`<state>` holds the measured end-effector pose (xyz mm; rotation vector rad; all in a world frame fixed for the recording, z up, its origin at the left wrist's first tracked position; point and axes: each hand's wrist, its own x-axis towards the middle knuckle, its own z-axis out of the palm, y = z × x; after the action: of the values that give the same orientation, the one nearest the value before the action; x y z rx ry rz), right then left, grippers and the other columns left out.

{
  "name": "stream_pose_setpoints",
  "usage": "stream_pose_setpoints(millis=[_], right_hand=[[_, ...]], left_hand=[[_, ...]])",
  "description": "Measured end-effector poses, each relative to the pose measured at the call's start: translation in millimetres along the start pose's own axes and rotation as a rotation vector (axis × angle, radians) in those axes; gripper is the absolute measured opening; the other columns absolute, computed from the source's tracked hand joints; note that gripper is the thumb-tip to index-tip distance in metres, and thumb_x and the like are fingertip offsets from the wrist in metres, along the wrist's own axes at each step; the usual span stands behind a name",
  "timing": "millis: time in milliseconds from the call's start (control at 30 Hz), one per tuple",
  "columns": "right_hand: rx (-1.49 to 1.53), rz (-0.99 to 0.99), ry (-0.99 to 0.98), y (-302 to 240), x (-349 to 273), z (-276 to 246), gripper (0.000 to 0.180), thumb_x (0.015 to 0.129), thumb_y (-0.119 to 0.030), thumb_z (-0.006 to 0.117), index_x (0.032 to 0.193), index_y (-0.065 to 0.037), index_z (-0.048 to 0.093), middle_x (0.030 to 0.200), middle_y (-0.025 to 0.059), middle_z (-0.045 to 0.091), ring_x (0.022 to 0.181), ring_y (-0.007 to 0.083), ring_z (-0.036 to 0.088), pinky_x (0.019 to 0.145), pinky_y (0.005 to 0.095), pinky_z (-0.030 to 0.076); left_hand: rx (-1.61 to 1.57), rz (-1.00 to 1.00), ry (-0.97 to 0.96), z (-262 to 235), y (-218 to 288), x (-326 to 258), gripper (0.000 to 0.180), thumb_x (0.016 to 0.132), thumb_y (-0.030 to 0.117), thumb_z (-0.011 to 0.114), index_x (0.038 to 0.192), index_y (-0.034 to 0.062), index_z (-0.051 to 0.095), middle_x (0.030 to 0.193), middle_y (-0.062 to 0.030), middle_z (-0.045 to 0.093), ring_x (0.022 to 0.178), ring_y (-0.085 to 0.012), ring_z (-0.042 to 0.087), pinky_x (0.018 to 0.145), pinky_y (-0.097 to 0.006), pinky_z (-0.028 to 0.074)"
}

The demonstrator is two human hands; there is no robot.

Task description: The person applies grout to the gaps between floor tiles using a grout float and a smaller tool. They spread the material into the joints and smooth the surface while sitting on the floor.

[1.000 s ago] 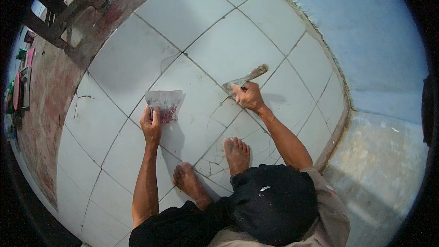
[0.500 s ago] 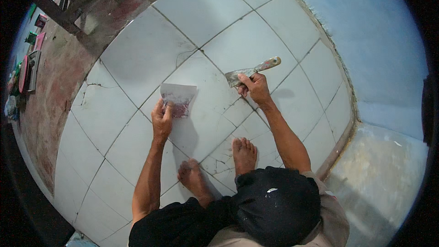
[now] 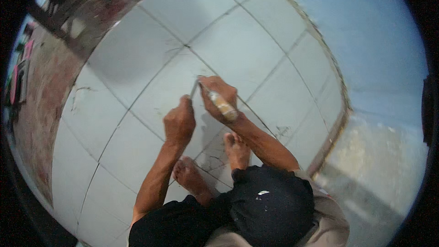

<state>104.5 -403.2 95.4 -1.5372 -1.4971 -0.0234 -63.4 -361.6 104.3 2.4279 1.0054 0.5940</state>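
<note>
My right hand (image 3: 217, 92) is closed round a putty knife (image 3: 223, 106), whose worn yellow and white handle points back toward me. Its blade is mostly hidden at the fingers. My left hand (image 3: 179, 122) grips a thin rectangular sheet (image 3: 194, 88), which shows almost edge-on as a narrow grey strip. The sheet's upper end meets the right hand's fingers, and blur hides whether the blade touches it. Both hands are held close together above the white tiled floor (image 3: 160, 82).
My bare feet (image 3: 237, 151) rest on the tiles below the hands, near cracked patches. A blue wall (image 3: 366, 41) rises at the right. Worn reddish floor (image 3: 50, 96) lies to the left, with dark wooden furniture (image 3: 59, 23) at the far left.
My hands have come together from apart. The putty knife has swung so its handle points toward me, and the sheet has turned from face-on to nearly edge-on. The view has shifted slightly.
</note>
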Motion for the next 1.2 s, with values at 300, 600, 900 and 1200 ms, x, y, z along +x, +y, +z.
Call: stream_pose_setpoints(millis=[300,600,900,1200], right_hand=[[-0.456,0.061,-0.216,-27.6,-74.2,-103.8,0.027,0.089,-0.016,0.065,0.113,-0.004,0.065,0.087,0.0099,0.063,0.064,0.0236,0.065,0.055,0.0372,0.051],[0.256,1.170,0.586,-73.2,-111.0,-235.2,0.030,0.098,-0.024,0.067,0.083,0.002,0.067,0.066,0.0064,0.063,0.058,0.0121,0.058,0.055,0.0286,0.045],[0.332,1.633,0.913,-103.5,-272.9,-258.1,0.026,0.096,-0.026,0.070,0.088,-0.001,0.070,0.073,0.0046,0.067,0.060,0.0135,0.062,0.054,0.0300,0.049],[0.066,1.386,0.992,66.8,-302.0,-319.4,0.018,0.097,-0.020,0.068,0.098,-0.002,0.066,0.079,0.0060,0.069,0.064,0.0148,0.066,0.053,0.0304,0.051]], left_hand=[[-0.094,0.117,0.120,2.5,49.4,42.6,0.012,0.101,0.013,0.057,0.108,0.0030,0.056,0.056,-0.0126,0.057,0.042,-0.0257,0.058,0.041,-0.039,0.044],[-1.071,0.043,-0.390,50.0,174.7,-8.1,0.022,0.104,0.010,0.048,0.121,-0.0035,0.056,0.096,-0.0166,0.071,0.083,-0.0198,0.069,0.069,-0.035,0.056],[-1.065,-0.271,-0.117,105.8,92.8,9.7,0.020,0.107,0.016,0.049,0.107,-0.0022,0.057,0.095,-0.0060,0.062,0.076,-0.0094,0.055,0.061,-0.025,0.047],[-0.823,-0.308,0.009,133.4,48.1,-30.5,0.023,0.103,0.016,0.053,0.087,-0.0005,0.050,0.068,-0.0064,0.047,0.065,-0.0119,0.039,0.056,-0.031,0.039]])
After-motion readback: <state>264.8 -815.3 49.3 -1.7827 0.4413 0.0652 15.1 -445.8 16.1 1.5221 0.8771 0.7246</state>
